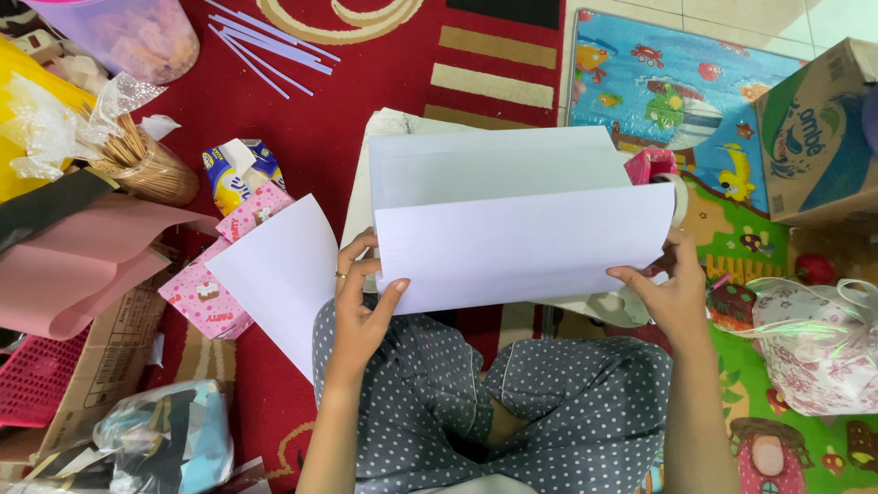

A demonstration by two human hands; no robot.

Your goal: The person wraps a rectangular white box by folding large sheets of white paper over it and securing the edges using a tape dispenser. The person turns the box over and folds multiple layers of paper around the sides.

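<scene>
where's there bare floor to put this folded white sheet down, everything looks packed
Bare red carpet lies between the lilac strips and the folded sheet. The play mat is open left of the cardboard box. The left side, around the stick jar and pink paper, is crowded.

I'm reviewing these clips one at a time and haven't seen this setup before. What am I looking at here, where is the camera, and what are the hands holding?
There is no machine: a person sits cross-legged on a red carpet, filmed from a camera on their own head, looking down. The left hand and right hand each grip a side of a white sheet of paper, folded over on itself. Another white sheet lies by the left knee. Around it lie pink paper, a jar of wooden sticks, lilac strips, a cardboard box and a colourful play mat.
</scene>
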